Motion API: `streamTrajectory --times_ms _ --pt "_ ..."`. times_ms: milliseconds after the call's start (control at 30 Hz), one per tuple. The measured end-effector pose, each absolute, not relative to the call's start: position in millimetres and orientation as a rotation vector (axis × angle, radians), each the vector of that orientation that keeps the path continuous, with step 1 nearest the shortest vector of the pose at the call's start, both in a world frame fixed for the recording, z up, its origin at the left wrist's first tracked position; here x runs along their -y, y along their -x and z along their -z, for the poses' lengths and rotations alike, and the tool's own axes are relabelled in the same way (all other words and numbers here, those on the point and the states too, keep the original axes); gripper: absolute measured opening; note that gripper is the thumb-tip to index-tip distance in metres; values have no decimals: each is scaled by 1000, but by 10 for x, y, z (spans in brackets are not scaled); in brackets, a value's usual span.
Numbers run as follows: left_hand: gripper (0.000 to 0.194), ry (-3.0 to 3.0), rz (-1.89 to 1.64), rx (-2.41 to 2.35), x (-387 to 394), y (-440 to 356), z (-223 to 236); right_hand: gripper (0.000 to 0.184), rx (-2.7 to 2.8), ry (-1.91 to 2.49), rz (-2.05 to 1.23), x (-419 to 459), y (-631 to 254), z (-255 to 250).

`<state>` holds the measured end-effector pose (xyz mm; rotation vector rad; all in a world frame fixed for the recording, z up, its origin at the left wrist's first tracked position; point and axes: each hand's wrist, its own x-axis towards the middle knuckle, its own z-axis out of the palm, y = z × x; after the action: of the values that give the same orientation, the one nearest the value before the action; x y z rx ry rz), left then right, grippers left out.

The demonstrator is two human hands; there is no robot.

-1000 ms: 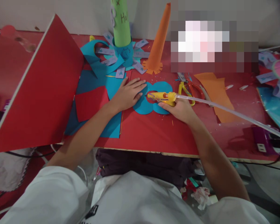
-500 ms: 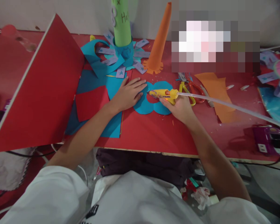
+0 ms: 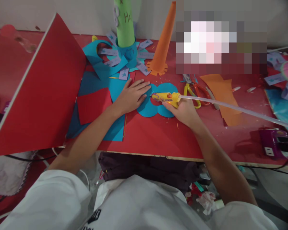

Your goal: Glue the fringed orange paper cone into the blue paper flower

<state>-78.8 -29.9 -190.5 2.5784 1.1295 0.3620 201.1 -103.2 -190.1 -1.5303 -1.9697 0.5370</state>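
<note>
A blue paper shape with rounded lobes [image 3: 146,111] lies flat on the red tabletop [image 3: 148,137] between the person's two hands, red showing through the opening in its middle. Over that opening is a yellow glue gun [image 3: 166,96], its nozzle pointing left at the inner edge of the paper; whether the tip touches cannot be told. A long translucent glue stick [image 3: 218,103] runs out from its back end toward the right.

The right hand [image 3: 186,111] is closed around the glue gun's grip. The left hand [image 3: 132,97] is palm down, fingers extended and slightly parted, its fingertips on the left edge of the blue shape. The hands are apart.

Left of them, a red paper piece [image 3: 94,105] lies on a larger blue sheet [image 3: 114,129], with a tilted red board [image 3: 48,92] beyond. Behind the hands, an orange paper cone [image 3: 161,48] stands near a green tube [image 3: 125,32], which rises from a blue collar [image 3: 128,55]. To the right are yellow handles [image 3: 187,89], red handles [image 3: 196,87], an orange sheet [image 3: 227,99] and, near the front edge, a purple box [image 3: 272,143].
</note>
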Motion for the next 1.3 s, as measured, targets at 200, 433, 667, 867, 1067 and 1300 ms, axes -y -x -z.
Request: streamTrajectory --times_ms 200,433,667,867,1067,1300 --pt "59 -2576 -352 -1136 307 787 1885 50 1974 1530 -565 1076 -2024 1889" --pt "60 -2581 -365 -1136 317 783 1877 48 1971 1519 -611 1117 -2058 1885" --pt "61 -2569 -352 -1129 317 785 1865 47 1969 1510 -662 1133 -2069 1843" --pt "61 -2572 -360 -1128 309 790 1887 45 1852 1520 -766 1127 -2081 1849" --pt "61 -2573 -358 -1125 319 784 1865 50 1823 1528 -787 1114 -2068 1844" --pt "60 -2573 -366 -1123 300 796 1899 50 1872 1487 -706 1075 -2019 1819"
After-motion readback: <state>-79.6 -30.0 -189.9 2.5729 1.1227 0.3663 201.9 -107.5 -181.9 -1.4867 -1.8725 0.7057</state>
